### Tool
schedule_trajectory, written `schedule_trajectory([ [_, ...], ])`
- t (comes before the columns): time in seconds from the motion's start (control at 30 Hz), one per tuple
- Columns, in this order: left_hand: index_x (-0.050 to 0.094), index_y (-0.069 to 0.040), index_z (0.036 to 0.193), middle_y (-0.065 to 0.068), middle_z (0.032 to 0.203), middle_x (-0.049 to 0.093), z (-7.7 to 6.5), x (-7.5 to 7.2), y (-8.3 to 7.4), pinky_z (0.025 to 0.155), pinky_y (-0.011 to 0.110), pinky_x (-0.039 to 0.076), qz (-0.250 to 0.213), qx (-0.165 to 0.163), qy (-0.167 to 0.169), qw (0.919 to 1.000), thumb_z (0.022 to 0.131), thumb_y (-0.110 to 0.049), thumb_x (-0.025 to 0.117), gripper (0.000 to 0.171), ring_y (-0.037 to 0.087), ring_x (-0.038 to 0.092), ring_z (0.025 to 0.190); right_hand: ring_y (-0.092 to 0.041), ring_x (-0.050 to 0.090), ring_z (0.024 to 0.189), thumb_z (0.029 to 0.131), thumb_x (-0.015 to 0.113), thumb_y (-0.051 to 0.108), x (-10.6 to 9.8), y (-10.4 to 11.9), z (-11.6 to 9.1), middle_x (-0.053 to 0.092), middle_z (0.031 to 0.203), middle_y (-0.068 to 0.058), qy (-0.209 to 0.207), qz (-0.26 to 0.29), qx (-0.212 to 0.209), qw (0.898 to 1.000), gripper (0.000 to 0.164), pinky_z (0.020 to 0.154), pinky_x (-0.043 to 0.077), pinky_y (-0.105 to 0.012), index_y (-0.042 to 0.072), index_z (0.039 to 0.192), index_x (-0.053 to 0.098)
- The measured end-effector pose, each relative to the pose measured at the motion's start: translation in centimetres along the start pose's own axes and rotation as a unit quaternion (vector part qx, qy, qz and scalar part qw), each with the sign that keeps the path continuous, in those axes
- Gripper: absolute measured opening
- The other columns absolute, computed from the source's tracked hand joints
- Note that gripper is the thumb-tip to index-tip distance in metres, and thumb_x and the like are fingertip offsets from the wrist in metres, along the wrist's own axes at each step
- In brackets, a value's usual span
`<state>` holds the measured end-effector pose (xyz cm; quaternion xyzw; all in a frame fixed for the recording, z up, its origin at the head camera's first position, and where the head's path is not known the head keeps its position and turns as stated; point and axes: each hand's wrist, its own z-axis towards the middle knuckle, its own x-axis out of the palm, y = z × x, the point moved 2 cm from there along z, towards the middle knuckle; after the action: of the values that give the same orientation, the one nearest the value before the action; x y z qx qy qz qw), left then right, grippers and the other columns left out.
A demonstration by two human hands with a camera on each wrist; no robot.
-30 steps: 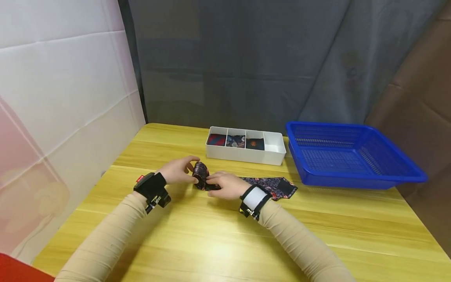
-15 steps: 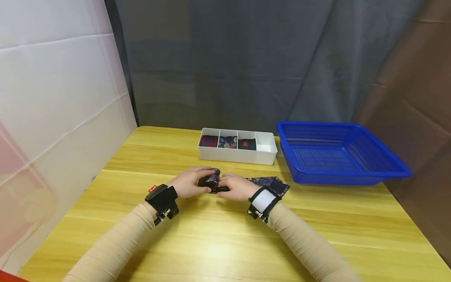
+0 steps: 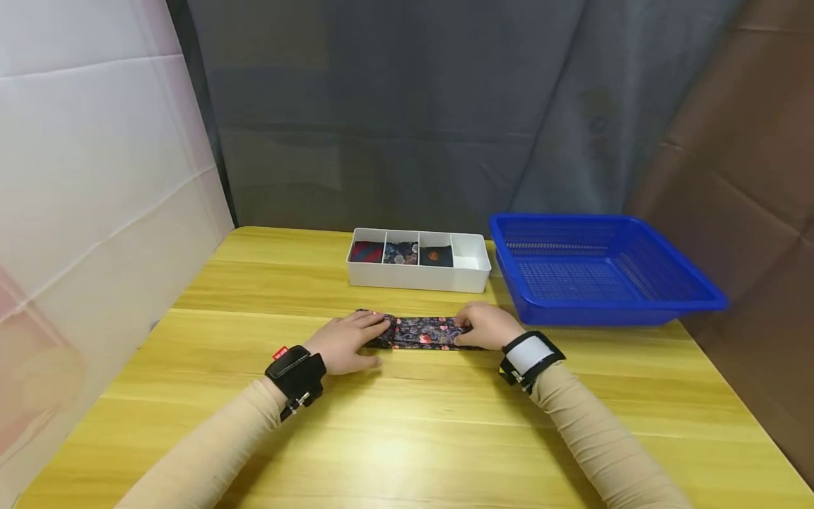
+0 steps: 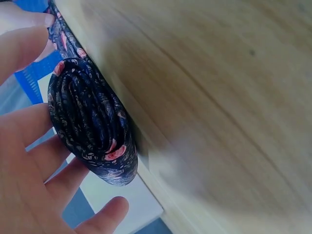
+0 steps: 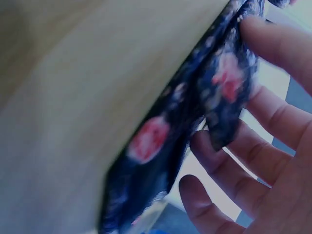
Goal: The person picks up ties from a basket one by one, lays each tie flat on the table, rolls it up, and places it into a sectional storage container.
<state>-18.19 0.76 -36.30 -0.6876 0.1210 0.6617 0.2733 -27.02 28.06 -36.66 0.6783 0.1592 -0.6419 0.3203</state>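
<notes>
A dark necktie point(image 3: 425, 332) with pink and red flowers lies across the table, its left end wound into a flattened roll point(image 4: 90, 122). My left hand point(image 3: 343, 343) rests on that roll with fingers extended over the top and the thumb spread away toward me. In the left wrist view, the roll's layered coils face the camera. My right hand point(image 3: 490, 326) pinches the flat part of the necktie farther right, thumb on the near edge. In the right wrist view, a narrow pointed tail point(image 5: 224, 97) hangs over the fingers, beside the wider strip.
Behind the hands stands a white divided box point(image 3: 416, 278). Three of its compartments hold rolled ties; the rightmost shows its bare bottom. A blue perforated basket point(image 3: 610, 311) sits at the right. A white sheet hangs on the left and a grey one at the back.
My right hand has slid rightward along the necktie, away from the roll, baring the flowered strip between the hands. My left hand now lies flatter over the roll. The head view has shifted.
</notes>
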Motion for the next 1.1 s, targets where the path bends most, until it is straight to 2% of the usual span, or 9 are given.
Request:
schedule_trajectory([
  [0.13,0.039,-0.010,0.149,0.011,0.153,0.034,-0.3,0.0,0.4,0.107,0.060,0.025,-0.009,0.000,-0.007,0.9999,0.091,-0.041,0.064,0.071,0.035,0.027,0.141,-0.012,0.049,0.057,0.087,0.068,0.017,-0.5,-0.6,0.0,0.057,0.069,0.003,0.008,0.069,0.017,0.997,0.010,0.055,0.042,-0.030,0.010,0.080,0.065],
  [0.23,0.038,-0.010,0.150,0.011,0.154,0.033,-0.5,0.1,0.7,0.107,0.059,0.026,-0.009,0.002,-0.017,0.9998,0.091,-0.040,0.065,0.071,0.035,0.027,0.141,-0.011,0.050,0.053,0.092,0.063,0.017,-1.0,-0.7,-0.1,0.059,0.065,0.004,-0.008,0.089,0.045,0.995,0.012,0.051,0.041,-0.029,0.010,0.083,0.066],
  [0.37,0.036,-0.011,0.150,0.011,0.154,0.032,-0.8,0.3,0.8,0.107,0.058,0.026,-0.009,0.003,-0.026,0.9996,0.090,-0.041,0.065,0.073,0.034,0.026,0.141,-0.012,0.051,0.057,0.093,0.062,0.018,-1.3,-0.9,-0.1,0.059,0.066,0.005,-0.022,0.059,0.063,0.996,0.014,0.056,0.042,-0.031,0.011,0.082,0.066],
  [0.6,0.035,-0.011,0.151,0.011,0.155,0.031,-1.0,0.3,0.5,0.106,0.060,0.026,-0.009,-0.004,-0.020,0.9998,0.090,-0.041,0.065,0.074,0.034,0.025,0.142,-0.018,0.060,0.073,0.085,0.069,0.014,-1.4,-1.4,-0.5,0.064,0.078,0.000,-0.058,0.016,0.086,0.994,0.006,0.067,0.049,-0.041,0.010,0.089,0.070],
  [0.67,0.035,-0.011,0.151,0.011,0.155,0.030,-1.0,0.1,0.5,0.107,0.060,0.025,-0.009,-0.007,-0.011,0.9999,0.091,-0.041,0.065,0.074,0.034,0.024,0.142,-0.019,0.062,0.079,0.087,0.069,0.016,-1.5,-0.3,-0.6,0.067,0.088,-0.002,-0.074,0.022,0.059,0.995,0.012,0.071,0.051,-0.042,0.009,0.096,0.071],
  [0.77,0.036,-0.010,0.150,0.012,0.155,0.031,-0.7,-0.2,0.7,0.107,0.061,0.025,-0.021,-0.005,-0.004,0.9998,0.091,-0.040,0.064,0.073,0.036,0.025,0.141,-0.023,0.064,0.092,0.090,0.068,0.020,-1.6,2.7,-0.2,0.068,0.107,-0.007,-0.078,0.052,-0.024,0.995,0.024,0.081,0.051,-0.043,0.007,0.110,0.070],
  [0.87,0.041,-0.008,0.148,0.016,0.152,0.034,-0.3,-0.7,1.1,0.107,0.058,0.027,-0.057,0.005,-0.018,0.9982,0.092,-0.037,0.064,0.067,0.038,0.029,0.139,-0.029,0.059,0.111,0.092,0.066,0.021,-1.3,6.0,0.7,0.062,0.124,-0.013,-0.055,0.075,-0.123,0.988,0.034,0.094,0.046,-0.045,0.003,0.122,0.065],
  [0.93,0.045,-0.006,0.145,0.019,0.150,0.036,-0.3,-1.0,1.5,0.107,0.056,0.029,-0.089,0.004,-0.040,0.9952,0.093,-0.035,0.064,0.062,0.040,0.033,0.136,-0.030,0.054,0.120,0.093,0.065,0.022,-0.9,7.7,1.4,0.058,0.130,-0.014,-0.039,0.070,-0.164,0.983,0.038,0.101,0.041,-0.045,0.003,0.127,0.062],
  [1.1,0.054,-0.006,0.138,0.023,0.143,0.043,-1.0,-1.3,2.9,0.104,0.057,0.033,-0.158,-0.036,-0.094,0.9823,0.094,-0.029,0.062,0.050,0.041,0.040,0.130,-0.028,0.050,0.126,0.093,0.065,0.027,0.4,9.6,2.3,0.055,0.136,-0.012,-0.022,0.021,-0.178,0.984,0.046,0.105,0.037,-0.042,0.009,0.135,0.057],
])
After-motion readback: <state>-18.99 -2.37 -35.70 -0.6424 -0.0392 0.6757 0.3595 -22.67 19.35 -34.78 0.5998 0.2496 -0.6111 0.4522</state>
